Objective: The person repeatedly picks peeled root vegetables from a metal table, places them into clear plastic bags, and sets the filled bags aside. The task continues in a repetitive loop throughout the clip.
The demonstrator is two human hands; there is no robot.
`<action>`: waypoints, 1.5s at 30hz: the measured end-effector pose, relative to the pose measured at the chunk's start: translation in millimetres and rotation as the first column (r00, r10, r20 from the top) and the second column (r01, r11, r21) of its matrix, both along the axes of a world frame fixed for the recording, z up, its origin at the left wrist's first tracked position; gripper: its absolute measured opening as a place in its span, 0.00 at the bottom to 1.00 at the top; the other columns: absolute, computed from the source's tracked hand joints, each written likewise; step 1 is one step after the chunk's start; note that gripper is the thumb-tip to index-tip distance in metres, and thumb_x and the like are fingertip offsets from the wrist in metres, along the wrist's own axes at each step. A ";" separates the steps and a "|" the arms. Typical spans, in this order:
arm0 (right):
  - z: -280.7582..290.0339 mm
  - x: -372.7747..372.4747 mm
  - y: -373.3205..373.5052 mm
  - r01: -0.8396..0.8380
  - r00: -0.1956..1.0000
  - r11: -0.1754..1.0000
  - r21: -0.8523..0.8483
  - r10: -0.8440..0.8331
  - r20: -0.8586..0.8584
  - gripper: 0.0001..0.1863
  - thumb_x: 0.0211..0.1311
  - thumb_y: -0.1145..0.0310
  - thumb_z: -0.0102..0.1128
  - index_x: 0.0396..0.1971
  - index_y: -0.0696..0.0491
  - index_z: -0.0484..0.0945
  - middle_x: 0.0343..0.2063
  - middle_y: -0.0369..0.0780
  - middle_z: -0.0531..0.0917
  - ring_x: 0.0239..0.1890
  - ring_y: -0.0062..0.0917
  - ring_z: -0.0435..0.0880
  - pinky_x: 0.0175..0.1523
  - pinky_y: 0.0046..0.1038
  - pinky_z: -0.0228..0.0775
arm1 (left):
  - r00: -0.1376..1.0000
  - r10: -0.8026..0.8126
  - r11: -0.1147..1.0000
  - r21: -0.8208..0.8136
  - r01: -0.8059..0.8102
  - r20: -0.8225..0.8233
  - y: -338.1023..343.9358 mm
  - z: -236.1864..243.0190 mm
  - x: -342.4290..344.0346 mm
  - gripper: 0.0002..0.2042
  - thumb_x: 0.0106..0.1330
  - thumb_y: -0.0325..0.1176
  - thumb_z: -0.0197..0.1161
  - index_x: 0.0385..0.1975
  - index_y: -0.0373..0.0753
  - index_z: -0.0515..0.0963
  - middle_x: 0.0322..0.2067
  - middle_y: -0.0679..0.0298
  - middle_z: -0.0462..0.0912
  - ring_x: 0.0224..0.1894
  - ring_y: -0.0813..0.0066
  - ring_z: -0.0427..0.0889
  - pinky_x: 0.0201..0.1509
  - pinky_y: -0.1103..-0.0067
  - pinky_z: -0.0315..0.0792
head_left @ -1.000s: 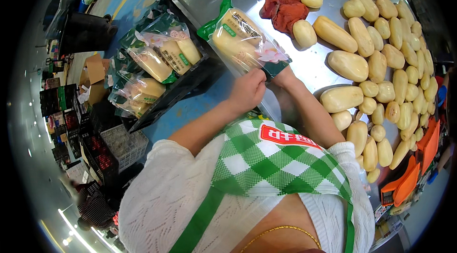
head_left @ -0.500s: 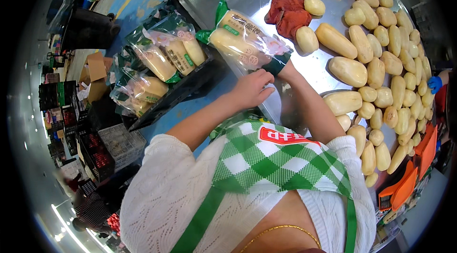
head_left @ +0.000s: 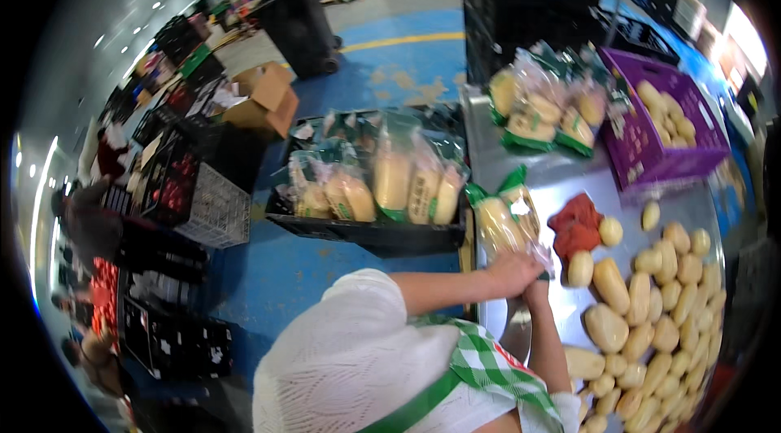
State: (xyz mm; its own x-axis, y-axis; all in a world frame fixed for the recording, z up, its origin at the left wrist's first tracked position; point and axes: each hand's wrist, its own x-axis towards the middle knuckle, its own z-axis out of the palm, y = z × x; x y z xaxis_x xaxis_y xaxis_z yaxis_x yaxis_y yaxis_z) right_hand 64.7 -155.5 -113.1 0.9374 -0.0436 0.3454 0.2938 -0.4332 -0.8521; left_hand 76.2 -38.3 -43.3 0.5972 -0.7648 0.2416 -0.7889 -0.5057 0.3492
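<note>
A clear plastic bag of lotus root [head_left: 495, 221] with green ends lies at the left edge of the steel table [head_left: 521, 164]. My left hand [head_left: 512, 273] is closed round its near, gathered end. Right beside it, my right hand [head_left: 536, 293] grips the same end; its fingers are mostly hidden behind the left one. A crumpled red-brown cloth [head_left: 576, 226] sits just to the right of the bag. Beyond it, many loose pale lotus root pieces [head_left: 612, 286] cover the right side of the table.
Left of the table stands a black crate [head_left: 374, 233] packed with bagged lotus root. More filled bags [head_left: 541, 107] lie at the table's far end, beside a purple crate [head_left: 667, 158] holding root pieces. Tall black crates [head_left: 529, 2] rise behind. A cardboard box [head_left: 264, 99] is farther left.
My view has swung left and up, bringing the purple crate and tall black crates into sight. My left hand has moved onto the bag's near end, next to my right hand.
</note>
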 end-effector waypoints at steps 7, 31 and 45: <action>33.8 -122.1 -2.5 0.356 0.887 0.679 0.642 -0.028 -0.461 0.21 0.69 0.58 0.48 0.56 0.52 0.70 0.46 0.40 0.78 0.52 0.30 0.75 0.62 0.34 0.62 | 0.856 -0.318 0.935 0.018 0.355 -0.407 -4.6 44.7 -56.3 0.12 0.56 0.30 0.55 0.40 0.37 0.74 0.35 0.52 0.80 0.41 0.51 0.80 0.45 0.60 0.73; -19.0 -157.4 -20.6 0.163 0.843 0.823 0.544 0.170 -0.510 0.12 0.57 0.68 0.53 0.40 0.54 0.77 0.35 0.45 0.81 0.41 0.27 0.80 0.49 0.31 0.71 | 0.518 -0.442 0.893 -0.303 0.333 -0.733 -5.3 17.5 -60.7 0.09 0.60 0.33 0.59 0.37 0.36 0.74 0.27 0.60 0.79 0.31 0.64 0.79 0.40 0.72 0.73; 106.3 -145.1 -48.1 0.265 0.727 0.926 -0.270 -0.376 -0.574 0.16 0.60 0.59 0.56 0.31 0.60 0.79 0.26 0.46 0.82 0.29 0.35 0.80 0.39 0.34 0.71 | -0.180 0.120 0.949 0.166 -0.266 -0.976 64.6 19.2 -70.0 0.15 0.69 0.38 0.56 0.43 0.31 0.67 0.34 0.57 0.80 0.23 0.78 0.80 0.22 0.81 0.78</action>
State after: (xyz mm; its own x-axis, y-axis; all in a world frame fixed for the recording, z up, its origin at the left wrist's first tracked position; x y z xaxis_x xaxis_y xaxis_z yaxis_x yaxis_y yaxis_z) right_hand -80.4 -203.6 -6.8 0.8887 -0.3777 -0.2597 -0.4408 -0.5490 -0.7101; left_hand 6.2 26.3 -24.1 0.3252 -0.5842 -0.7436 0.6072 -0.4738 0.6378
